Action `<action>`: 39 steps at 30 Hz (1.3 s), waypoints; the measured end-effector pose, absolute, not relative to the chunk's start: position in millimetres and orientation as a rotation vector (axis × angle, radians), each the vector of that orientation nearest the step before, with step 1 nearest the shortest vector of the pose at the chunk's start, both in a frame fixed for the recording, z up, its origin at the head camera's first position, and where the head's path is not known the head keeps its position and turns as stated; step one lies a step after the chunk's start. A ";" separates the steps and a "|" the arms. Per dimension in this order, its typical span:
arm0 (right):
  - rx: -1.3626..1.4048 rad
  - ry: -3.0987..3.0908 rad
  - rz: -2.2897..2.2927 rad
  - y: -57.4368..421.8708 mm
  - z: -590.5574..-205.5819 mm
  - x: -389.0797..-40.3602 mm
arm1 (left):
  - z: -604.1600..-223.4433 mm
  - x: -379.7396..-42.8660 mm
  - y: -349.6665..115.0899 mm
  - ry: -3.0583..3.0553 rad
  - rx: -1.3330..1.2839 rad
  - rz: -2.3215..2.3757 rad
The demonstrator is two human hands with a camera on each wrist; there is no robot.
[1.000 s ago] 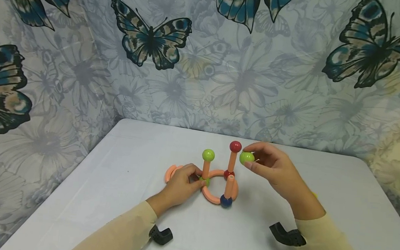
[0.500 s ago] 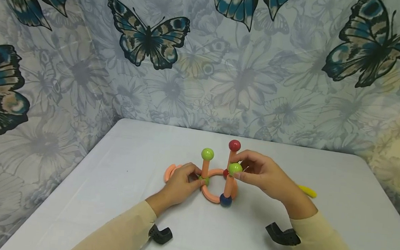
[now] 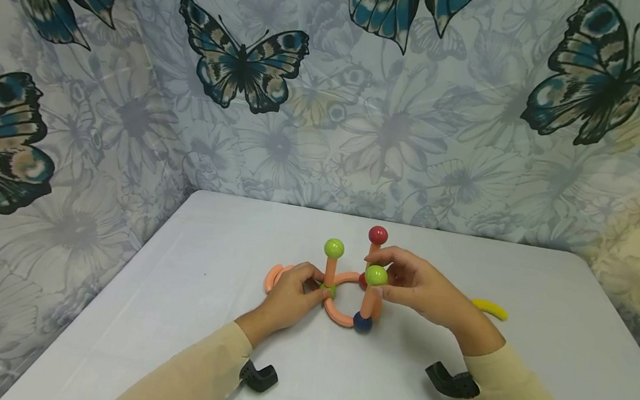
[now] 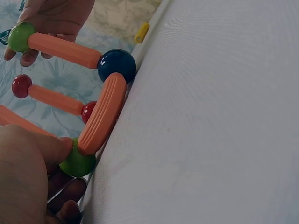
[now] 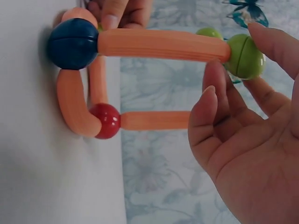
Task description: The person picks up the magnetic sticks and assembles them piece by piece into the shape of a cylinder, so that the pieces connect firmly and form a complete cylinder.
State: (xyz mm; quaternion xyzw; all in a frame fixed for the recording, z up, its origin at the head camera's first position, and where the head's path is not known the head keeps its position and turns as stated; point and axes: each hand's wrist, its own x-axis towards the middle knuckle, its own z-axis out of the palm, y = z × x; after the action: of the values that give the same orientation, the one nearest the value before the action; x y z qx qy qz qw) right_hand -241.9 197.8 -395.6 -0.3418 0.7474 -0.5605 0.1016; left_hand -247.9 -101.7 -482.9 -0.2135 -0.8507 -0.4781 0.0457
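A toy of coloured balls and orange rods forms a ring on the table, with uprights. My left hand (image 3: pixel 294 292) pinches the green ball (image 4: pixel 78 161) at the ring's left side; above it a rod carries another green ball (image 3: pixel 334 248). My right hand (image 3: pixel 420 287) holds a grooved green ball (image 5: pixel 245 56) between thumb and fingers, against the top of the orange rod (image 5: pixel 163 44). That rod stands on the blue ball (image 5: pixel 73 44), slightly tilted. Behind it, a red ball (image 3: pixel 378 235) tops an upright from the lower red ball (image 5: pixel 106 120).
Loose curved orange pieces (image 3: pixel 272 278) lie left of the ring, partly behind my left hand. To the right, a yellow curved stick (image 3: pixel 491 308) lies beyond my right forearm. A butterfly-patterned backdrop (image 3: pixel 313 144) rises behind the white table (image 3: pixel 150 312).
My right hand has carried its green ball left and down onto the rod over the blue ball. More of the yellow stick shows now. My left hand has kept its hold.
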 end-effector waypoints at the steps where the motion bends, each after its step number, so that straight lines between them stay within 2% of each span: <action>1: -1.004 2.201 -1.659 198.0 -396.9 -241.0 | -483.3 -247.9 -101.5 -2.596 -0.657 -1.458; 12: -0.759 2.272 -1.559 200.9 -431.5 -220.7 | -484.9 -245.9 -102.3 -2.591 -0.660 -1.455; 20: -0.671 2.208 -1.655 193.8 -463.6 -211.0 | -481.1 -244.9 -102.9 -2.593 -0.648 -1.479; 31: -0.709 2.428 -1.500 185.8 -471.6 -208.5 | -457.7 -259.1 -130.4 -2.379 -0.524 -1.844; 39: -0.720 2.466 -1.473 187.0 -473.7 -209.2 | -449.9 -274.5 -164.5 -2.383 -0.394 -1.828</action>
State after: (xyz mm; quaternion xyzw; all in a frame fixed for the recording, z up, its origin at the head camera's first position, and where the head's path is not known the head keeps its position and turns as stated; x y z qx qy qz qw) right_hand -209.2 187.0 -473.7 -0.2421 0.8294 -0.4953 0.0902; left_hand -274.5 -164.5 -449.9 -0.1299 -0.7855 -0.6025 0.0560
